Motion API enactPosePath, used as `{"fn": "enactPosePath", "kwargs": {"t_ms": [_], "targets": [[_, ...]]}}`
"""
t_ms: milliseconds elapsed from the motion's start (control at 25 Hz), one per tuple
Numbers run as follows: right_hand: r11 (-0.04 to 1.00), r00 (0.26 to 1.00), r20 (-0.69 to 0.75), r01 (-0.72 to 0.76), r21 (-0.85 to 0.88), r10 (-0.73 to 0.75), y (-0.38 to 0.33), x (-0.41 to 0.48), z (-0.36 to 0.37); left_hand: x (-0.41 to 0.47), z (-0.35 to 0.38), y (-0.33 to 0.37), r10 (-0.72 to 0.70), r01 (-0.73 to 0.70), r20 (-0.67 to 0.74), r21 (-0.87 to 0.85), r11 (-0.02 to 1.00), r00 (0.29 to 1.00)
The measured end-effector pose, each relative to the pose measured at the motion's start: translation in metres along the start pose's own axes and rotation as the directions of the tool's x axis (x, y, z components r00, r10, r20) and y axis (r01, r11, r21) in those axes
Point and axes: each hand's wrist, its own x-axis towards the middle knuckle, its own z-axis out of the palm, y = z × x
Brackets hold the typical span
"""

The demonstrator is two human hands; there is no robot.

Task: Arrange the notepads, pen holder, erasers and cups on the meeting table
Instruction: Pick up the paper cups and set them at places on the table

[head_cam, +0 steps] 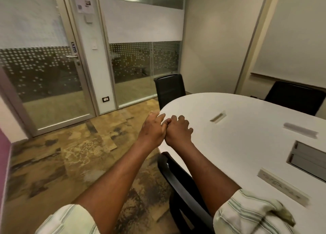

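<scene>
The white oval meeting table (pixel 238 145) fills the right side of the view. No notepads, pen holder, erasers or cups show on it. My left hand (pixel 152 129) and my right hand (pixel 178 130) are stretched out side by side over the table's near left edge. They touch each other at the thumbs. The fingers of both hands are loosely bent and hold nothing.
The tabletop has a slot (pixel 218 116), two flat grey strips (pixel 300 130) (pixel 282 187) and a recessed cable box (pixel 310 158). Black chairs stand at the far end (pixel 169 89), at the right (pixel 296 97) and under my arms (pixel 183 189). A glass door (pixel 53 85) is on the left.
</scene>
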Motion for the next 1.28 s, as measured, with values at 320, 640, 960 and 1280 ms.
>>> {"fn": "enactPosePath", "kwargs": {"t_ms": [320,640,960,1280], "targets": [[0.985,0.985,0.024,0.169,0.031,-0.170,-0.068,0.122,0.085,0.057,-0.012,-0.142,-0.198,0.197,-0.004,0.120,0.973,0.980],[0.982,0.969,0.163,0.186,0.022,-0.188,-0.132,0.245,0.155,0.149,-0.008,-0.265,-0.304,0.298,0.016,0.161,0.941,0.952],[0.993,0.981,0.161,0.116,-0.021,-0.111,-0.206,0.371,0.236,0.256,-0.003,-0.426,-0.276,0.272,0.007,0.142,0.952,0.961],[0.998,0.993,0.105,-0.063,0.027,0.060,-0.282,0.488,0.313,0.390,-0.017,-0.565,-0.170,0.158,0.098,0.126,0.979,0.981]]}}
